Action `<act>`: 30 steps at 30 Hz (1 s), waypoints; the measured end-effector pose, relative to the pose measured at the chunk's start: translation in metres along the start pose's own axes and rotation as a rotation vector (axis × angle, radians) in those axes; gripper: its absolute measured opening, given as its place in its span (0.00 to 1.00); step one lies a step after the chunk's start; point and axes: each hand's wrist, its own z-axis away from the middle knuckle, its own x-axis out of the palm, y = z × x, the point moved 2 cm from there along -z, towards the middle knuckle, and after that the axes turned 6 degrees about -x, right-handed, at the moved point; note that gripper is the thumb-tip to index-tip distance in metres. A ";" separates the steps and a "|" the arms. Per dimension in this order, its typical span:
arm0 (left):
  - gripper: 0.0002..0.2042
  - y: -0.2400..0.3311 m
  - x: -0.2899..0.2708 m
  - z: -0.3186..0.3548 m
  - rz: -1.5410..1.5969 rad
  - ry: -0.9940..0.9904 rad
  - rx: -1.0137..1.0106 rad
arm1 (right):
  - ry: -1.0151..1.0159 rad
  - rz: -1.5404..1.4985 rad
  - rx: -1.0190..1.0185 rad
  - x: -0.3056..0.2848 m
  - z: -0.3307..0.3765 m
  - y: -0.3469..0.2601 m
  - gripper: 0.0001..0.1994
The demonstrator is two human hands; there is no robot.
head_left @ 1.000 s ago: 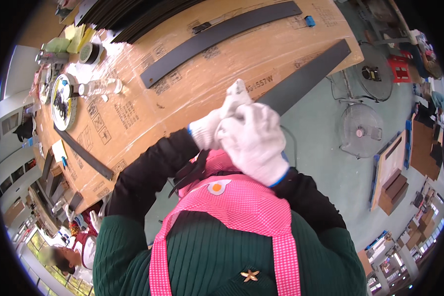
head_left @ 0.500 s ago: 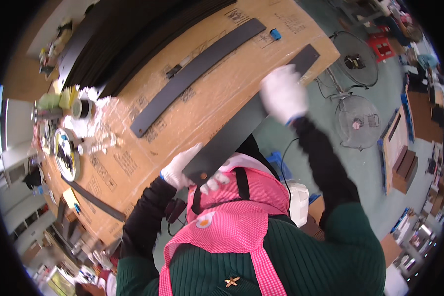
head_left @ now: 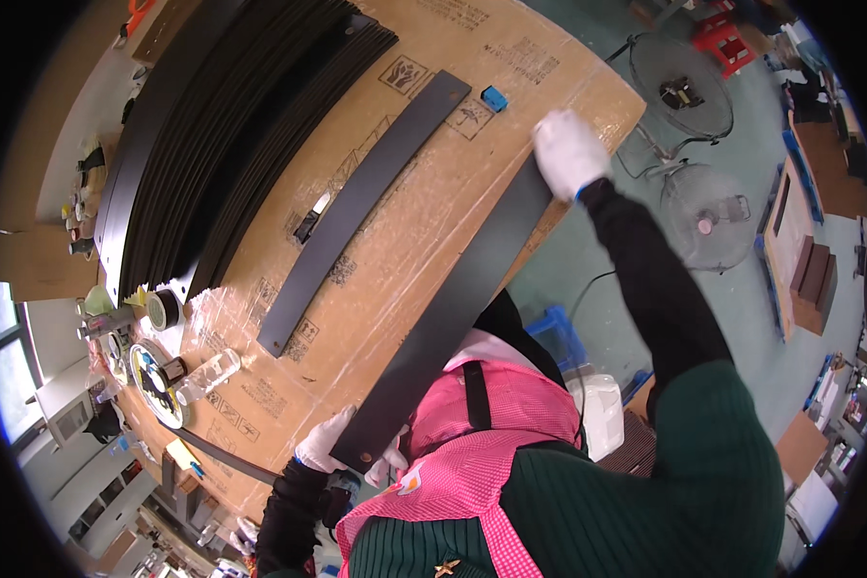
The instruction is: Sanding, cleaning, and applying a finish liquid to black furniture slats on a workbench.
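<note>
A long dark grey strip [head_left: 448, 303] with a hole near its near end slants across the front edge of the cardboard-covered table [head_left: 525, 144]. My left hand [head_left: 326, 440], in a white glove, grips the near end, with fingertips showing past the strip's other side. At the far end, my gloved right hand [head_left: 570, 154] is closed in a fist against the strip; whatever its fingers hold is hidden. Another dark strip [head_left: 356, 217] lies flat beyond, beside a small blue block [head_left: 494, 98] and a small black-and-silver tool [head_left: 310, 220].
A large stack of dark strips [head_left: 222, 125] fills the table's far left. Nearer stand a round jar [head_left: 163, 308], a clear bottle [head_left: 210, 376] and a round dish [head_left: 156, 385]. A thin dark strip [head_left: 226, 456] lies by the left edge. Floor fans [head_left: 705, 217] stand at right.
My right hand has slid along the strip from its middle part to its far end. My left hand still holds the near end. The view has shifted, showing more of the stack.
</note>
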 end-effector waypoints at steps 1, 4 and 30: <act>0.57 0.016 -0.007 -0.003 -0.004 -0.015 -0.007 | 0.035 -0.137 0.135 0.000 -0.012 0.022 0.18; 0.55 0.026 -0.015 -0.001 -0.053 -0.088 -0.243 | 0.155 -0.096 0.168 0.009 -0.037 0.049 0.19; 0.29 0.101 -0.080 -0.113 0.003 -0.281 -0.426 | 0.214 -0.198 0.088 0.020 -0.040 0.080 0.20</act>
